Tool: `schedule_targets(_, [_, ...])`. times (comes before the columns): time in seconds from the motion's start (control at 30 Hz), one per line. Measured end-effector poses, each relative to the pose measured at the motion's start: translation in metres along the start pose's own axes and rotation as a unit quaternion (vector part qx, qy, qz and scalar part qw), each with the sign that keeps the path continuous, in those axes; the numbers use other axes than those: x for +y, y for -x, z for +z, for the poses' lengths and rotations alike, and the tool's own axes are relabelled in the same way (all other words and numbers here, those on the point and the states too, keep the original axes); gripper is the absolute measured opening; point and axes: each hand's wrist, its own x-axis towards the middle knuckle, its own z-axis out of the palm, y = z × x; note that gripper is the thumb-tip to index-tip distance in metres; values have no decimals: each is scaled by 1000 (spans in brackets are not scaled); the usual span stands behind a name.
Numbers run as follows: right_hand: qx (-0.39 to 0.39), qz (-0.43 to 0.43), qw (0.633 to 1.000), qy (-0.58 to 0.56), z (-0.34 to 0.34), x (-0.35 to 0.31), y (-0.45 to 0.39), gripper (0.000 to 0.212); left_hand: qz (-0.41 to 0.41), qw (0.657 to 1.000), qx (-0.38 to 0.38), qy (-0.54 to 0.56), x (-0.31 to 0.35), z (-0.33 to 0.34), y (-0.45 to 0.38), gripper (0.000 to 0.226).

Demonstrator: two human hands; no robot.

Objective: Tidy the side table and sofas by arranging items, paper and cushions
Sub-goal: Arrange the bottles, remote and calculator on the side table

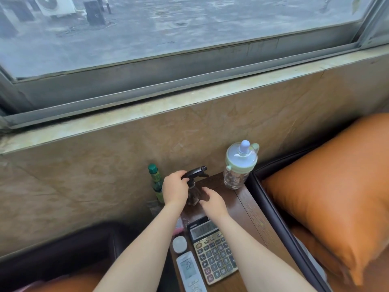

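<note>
The left hand (174,187) curls over the black trigger head of a dark spray bottle (193,184); the right hand (212,202), fingers loose, holds nothing just right of the bottle; the bottle stands upright on a dark wooden bench (250,209) under a window sill (189,98); a calculator (212,251) lies nearer the person; an orange cushion (328,186) sits right of the bottle.

We see a dark brown wooden side table (250,209) with visible grain and a slight sheen. The black plastic spray bottle (194,186) looks glossy. The clear cup with a pale green plastic lid (237,165) is smooth. The orange sofa cushion (328,182) looks like smooth leather. The beige stone wall panel (105,165) is polished.
</note>
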Motion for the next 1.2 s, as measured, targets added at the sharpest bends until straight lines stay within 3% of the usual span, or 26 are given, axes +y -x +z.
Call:
schedule_targets(0.27, [23,-13,1000,-13,-1,-7,1,60,60,979,-15,-194,-7,-2,-3,26])
schedule_targets(0.57, [73,-55,996,-10,-18,-31,-14,71,102,977,-33,-186,-6,4,-9,25])
schedule_targets(0.83, [43,-62,997,-24,-20,-43,-23,52,116,974,-12,-192,-6,-3,-16,23])
schedule_targets(1.2, [10,-67,997,28,-16,-32,-19,63,97,979,-48,-171,-17,2,-12,40])
